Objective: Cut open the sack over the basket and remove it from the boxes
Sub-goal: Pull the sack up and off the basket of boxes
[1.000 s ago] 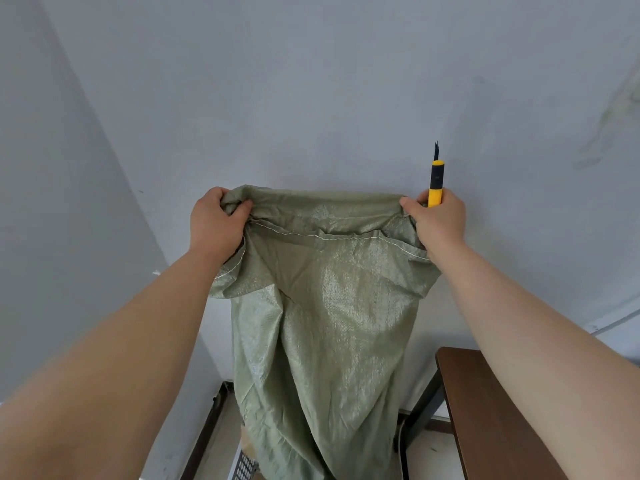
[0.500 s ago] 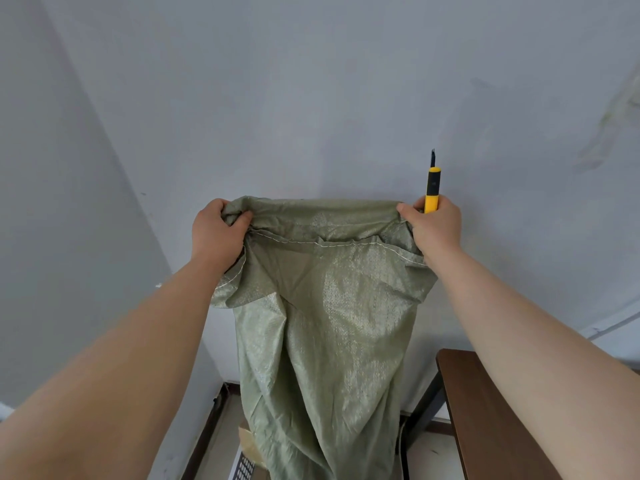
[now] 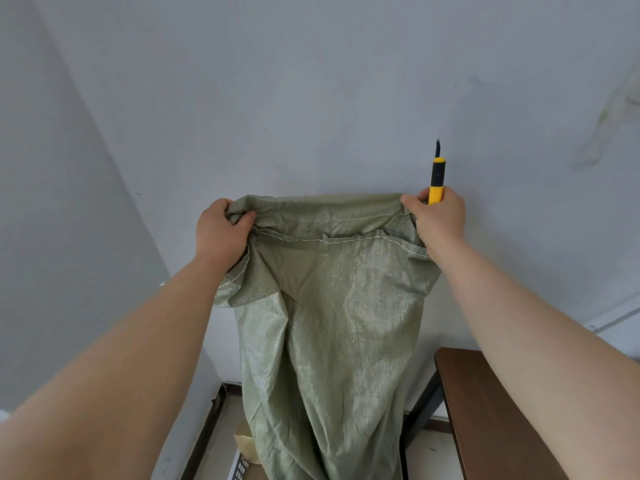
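Two hands hold the green sack up high by its top edge, in front of the wall. Left hand grip is closed on the left corner; right hand grip is closed on the right corner plus a yellow knife, blade pointing up. Sack hangs slack, looks empty; a box and a bit of basket show below at its left. Brown bench at right. Step: removal, nearly done. Next: lift the hem clear, move the sack aside, mind the blade.
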Demonstrator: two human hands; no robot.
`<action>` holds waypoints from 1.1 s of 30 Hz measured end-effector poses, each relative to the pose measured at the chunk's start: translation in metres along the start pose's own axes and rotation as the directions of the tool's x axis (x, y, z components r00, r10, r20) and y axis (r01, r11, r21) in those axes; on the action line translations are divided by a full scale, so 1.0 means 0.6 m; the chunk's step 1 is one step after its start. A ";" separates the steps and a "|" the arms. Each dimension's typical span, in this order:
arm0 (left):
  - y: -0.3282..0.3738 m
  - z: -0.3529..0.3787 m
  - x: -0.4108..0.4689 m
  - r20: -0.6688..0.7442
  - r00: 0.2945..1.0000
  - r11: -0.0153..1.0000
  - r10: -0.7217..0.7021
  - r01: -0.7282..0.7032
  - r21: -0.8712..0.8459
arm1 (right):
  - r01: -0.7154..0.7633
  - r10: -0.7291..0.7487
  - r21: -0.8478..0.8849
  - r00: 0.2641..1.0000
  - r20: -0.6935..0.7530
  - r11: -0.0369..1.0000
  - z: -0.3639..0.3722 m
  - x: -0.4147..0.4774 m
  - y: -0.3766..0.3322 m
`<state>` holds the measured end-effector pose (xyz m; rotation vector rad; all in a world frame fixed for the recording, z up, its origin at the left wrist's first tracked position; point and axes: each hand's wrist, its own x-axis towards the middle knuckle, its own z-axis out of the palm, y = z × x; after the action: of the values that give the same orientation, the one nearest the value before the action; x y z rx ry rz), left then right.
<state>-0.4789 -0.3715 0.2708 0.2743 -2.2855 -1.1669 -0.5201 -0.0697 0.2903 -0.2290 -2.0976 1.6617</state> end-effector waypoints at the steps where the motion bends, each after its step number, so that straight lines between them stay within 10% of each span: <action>1: 0.004 0.002 0.002 0.003 1.000 1.000 0.002 -0.002 -0.005 | 0.007 -0.007 0.002 1.000 -0.004 1.000 -0.004 0.003 -0.005; 33: 0.078 -0.004 0.037 -0.048 0.997 0.994 0.055 -0.059 -0.089 | 0.056 -0.046 0.097 0.994 -0.104 0.994 -0.031 0.026 -0.087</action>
<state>-0.4928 -0.3540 0.3179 0.1983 -2.1799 -1.2187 -0.5180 -0.0609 0.3469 -0.2211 -1.9245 1.6836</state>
